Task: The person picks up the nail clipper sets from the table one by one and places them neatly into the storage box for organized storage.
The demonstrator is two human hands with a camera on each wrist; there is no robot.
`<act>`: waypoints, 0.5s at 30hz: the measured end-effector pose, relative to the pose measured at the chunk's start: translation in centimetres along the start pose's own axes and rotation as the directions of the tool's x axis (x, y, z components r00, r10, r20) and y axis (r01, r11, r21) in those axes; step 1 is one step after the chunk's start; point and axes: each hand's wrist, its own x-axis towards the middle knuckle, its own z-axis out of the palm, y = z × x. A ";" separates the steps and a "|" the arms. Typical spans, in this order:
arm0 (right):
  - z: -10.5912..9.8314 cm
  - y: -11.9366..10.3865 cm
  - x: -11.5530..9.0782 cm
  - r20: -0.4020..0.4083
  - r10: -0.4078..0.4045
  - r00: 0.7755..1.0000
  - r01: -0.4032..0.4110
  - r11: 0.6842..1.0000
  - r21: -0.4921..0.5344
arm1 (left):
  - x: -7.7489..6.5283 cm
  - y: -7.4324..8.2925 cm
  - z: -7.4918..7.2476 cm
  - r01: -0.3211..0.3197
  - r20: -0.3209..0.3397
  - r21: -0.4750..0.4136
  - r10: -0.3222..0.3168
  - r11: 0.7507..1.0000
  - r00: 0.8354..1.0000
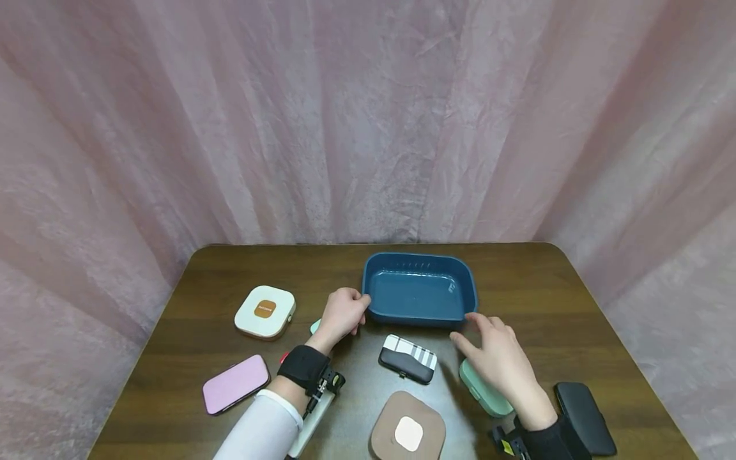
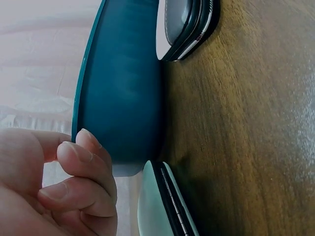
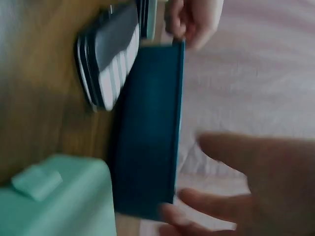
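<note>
At blue tray rim (image 1: 418, 319), left hand (image 1: 345, 312)

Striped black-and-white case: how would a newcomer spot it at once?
On the brown wood-grain table, find the glossy blue rectangular tray near the far edge. Just in front of it lies a small rounded case, part white with grey stripes, part plain black. Its stripes set it apart from the plain mint-green case nearby.
</note>
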 end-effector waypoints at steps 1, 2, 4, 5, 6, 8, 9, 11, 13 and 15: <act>0.2 -0.4 -0.5 0.028 -0.001 1.000 0.001 1.000 -0.008 | 0.0 0.0 0.0 0.001 0.003 -0.001 -0.001 1.000 1.000; 0.5 -0.8 -1.1 0.060 -0.007 0.998 0.007 1.000 -0.011 | 0.0 0.0 0.0 0.003 0.006 -0.002 -0.003 1.000 1.000; 1.2 -1.6 -2.3 0.137 -0.008 0.991 0.011 1.000 -0.018 | 0.0 0.0 -0.1 0.003 0.011 -0.004 -0.003 1.000 1.000; 1.5 -1.9 -2.9 0.174 -0.008 0.985 0.012 1.000 -0.020 | 0.0 0.0 -0.1 0.002 0.011 -0.002 -0.002 1.000 1.000; 1.8 -2.2 -3.4 0.208 -0.010 0.978 0.014 1.000 -0.019 | -0.1 0.0 -0.1 0.000 0.008 0.000 0.000 1.000 1.000; 2.5 -2.7 -4.3 0.254 -0.026 0.967 0.033 0.999 -0.020 | -0.1 0.0 -0.1 -0.006 0.003 0.002 0.006 1.000 1.000; 2.8 -2.9 -4.6 0.277 -0.034 0.960 0.041 0.999 -0.022 | -0.1 0.0 -0.2 -0.010 0.001 0.004 0.010 1.000 1.000; 3.3 -3.2 -5.1 0.320 -0.053 0.946 0.062 0.998 -0.017 | -0.1 0.0 -0.2 -0.015 0.001 0.006 0.015 1.000 1.000; 3.9 -3.6 -5.3 0.360 -0.052 0.931 0.066 0.997 -0.026 | 0.0 -0.1 -0.2 -0.020 0.003 0.003 0.020 1.000 1.000; 4.5 -3.9 -5.4 0.394 -0.043 0.918 0.061 0.998 -0.033 | 0.0 -0.1 -0.2 -0.020 0.002 0.004 0.020 1.000 1.000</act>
